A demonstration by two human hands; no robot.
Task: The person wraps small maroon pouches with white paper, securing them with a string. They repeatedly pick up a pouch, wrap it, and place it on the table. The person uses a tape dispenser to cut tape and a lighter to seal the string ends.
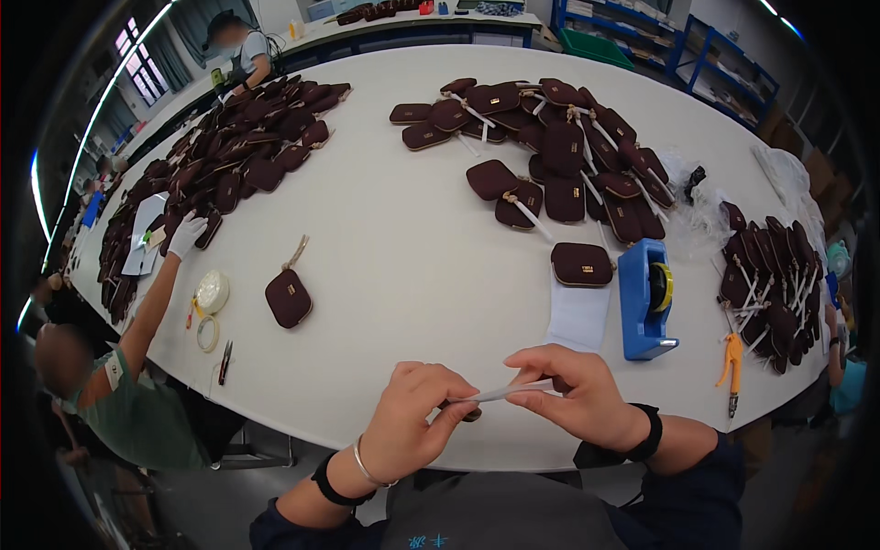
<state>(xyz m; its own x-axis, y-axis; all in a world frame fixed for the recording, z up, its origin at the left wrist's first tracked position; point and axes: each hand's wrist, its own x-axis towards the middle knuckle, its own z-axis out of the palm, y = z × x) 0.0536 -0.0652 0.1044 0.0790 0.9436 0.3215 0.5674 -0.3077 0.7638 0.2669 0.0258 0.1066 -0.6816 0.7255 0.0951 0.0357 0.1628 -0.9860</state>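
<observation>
Close to the table's near edge, my left hand (417,412) and my right hand (582,390) face each other. A thin white strip (500,394) stretches between them, its ends pinched by the fingertips of both hands. Below my left fingertips a small part of something dark brown shows, mostly hidden by the hand. Ahead of my right hand lies a dark brown zippered pouch (583,264) on white paper sheets (577,316). A blue tape dispenser (644,302) with a yellow-rimmed roll stands to the right of the paper.
Brown pouches with white strips form a pile (559,137) ahead and a cluster (775,284) at right. An orange air gun (731,367) lies nearby. Left are a single pouch (289,298), tape rolls (213,291), snips (225,362) and a large pouch heap (247,137); a co-worker's gloved hand (188,236) reaches there.
</observation>
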